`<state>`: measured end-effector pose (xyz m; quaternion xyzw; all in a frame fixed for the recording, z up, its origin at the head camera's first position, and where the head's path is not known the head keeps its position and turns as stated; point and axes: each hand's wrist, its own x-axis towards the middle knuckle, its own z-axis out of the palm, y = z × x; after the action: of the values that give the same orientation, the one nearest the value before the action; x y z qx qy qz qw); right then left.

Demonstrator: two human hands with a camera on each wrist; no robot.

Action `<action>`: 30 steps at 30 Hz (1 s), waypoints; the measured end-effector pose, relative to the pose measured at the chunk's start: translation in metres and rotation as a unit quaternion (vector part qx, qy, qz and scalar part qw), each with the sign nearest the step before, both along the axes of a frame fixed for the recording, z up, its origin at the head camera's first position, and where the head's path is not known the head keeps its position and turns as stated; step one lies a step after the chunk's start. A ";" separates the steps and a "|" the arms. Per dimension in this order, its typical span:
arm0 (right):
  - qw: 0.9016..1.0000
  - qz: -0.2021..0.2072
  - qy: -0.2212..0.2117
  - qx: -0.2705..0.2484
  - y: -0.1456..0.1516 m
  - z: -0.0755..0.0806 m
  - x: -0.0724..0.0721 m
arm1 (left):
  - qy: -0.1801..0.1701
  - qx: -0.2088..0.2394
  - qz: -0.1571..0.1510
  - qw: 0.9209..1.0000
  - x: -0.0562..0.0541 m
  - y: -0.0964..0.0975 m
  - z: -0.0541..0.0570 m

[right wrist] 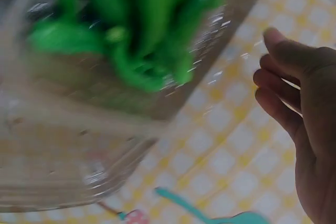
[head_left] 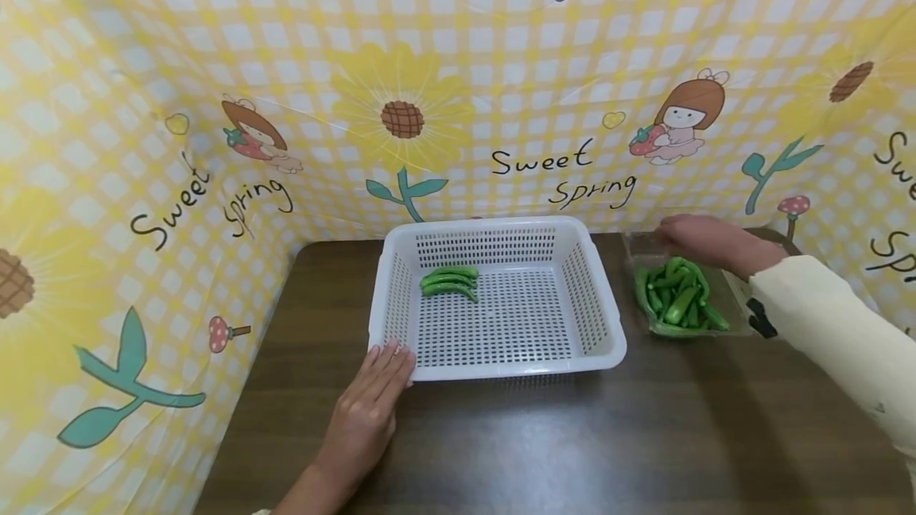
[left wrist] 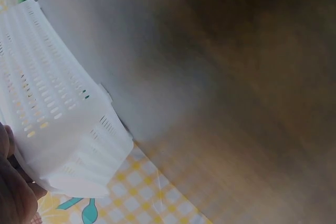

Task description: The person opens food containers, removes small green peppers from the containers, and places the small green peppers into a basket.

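Observation:
My left hand rests on the near-left corner of a white plastic basket, its fingers straight over the rim. Several green chili peppers lie together inside, toward the back left. In the left wrist view, part of the hand shows against the outer wall of the basket. My right hand is over the back of a clear plastic container heaped with green chili peppers. Seen from the right wrist, this hand has bent, loose fingers and nothing in them, beside the container.
The basket and container stand side by side on a dark wooden table. A yellow-checked cloth with flower prints hangs along the back and both sides, close behind them.

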<state>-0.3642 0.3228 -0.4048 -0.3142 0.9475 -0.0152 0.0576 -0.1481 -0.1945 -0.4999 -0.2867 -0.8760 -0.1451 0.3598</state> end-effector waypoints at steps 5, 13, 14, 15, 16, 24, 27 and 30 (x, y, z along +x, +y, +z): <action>0.999 0.024 -0.026 0.006 0.024 -0.015 0.011 | 0.006 0.001 -0.002 1.000 0.001 0.000 0.001; 0.997 0.061 -0.042 -0.024 0.035 -0.028 0.034 | 0.020 0.007 -0.006 1.000 0.001 0.000 0.000; 0.997 0.067 -0.040 -0.027 0.036 -0.030 0.037 | 0.020 0.008 -0.006 1.000 0.001 0.000 0.000; 0.996 0.072 -0.036 -0.027 0.037 -0.032 0.040 | 0.017 0.007 -0.005 1.000 0.001 -0.001 0.001; 0.996 0.077 -0.029 -0.024 0.038 -0.034 0.042 | 0.014 0.008 -0.005 1.000 0.001 -0.001 0.001; 0.987 0.139 0.078 -0.032 0.041 -0.053 0.050 | 0.010 0.009 -0.005 1.000 0.000 -0.002 0.002; 0.985 0.146 0.089 -0.033 0.038 -0.055 0.049 | 0.010 0.011 -0.008 1.000 0.000 -0.001 0.002; 0.987 0.134 0.083 -0.028 0.033 -0.052 0.048 | 0.004 0.009 -0.008 1.000 0.000 -0.001 0.001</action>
<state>-0.3166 0.3559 -0.4573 -0.4404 0.8973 -0.0077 -0.0288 -0.1479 -0.1951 -0.4992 -0.2911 -0.8711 -0.1543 0.3643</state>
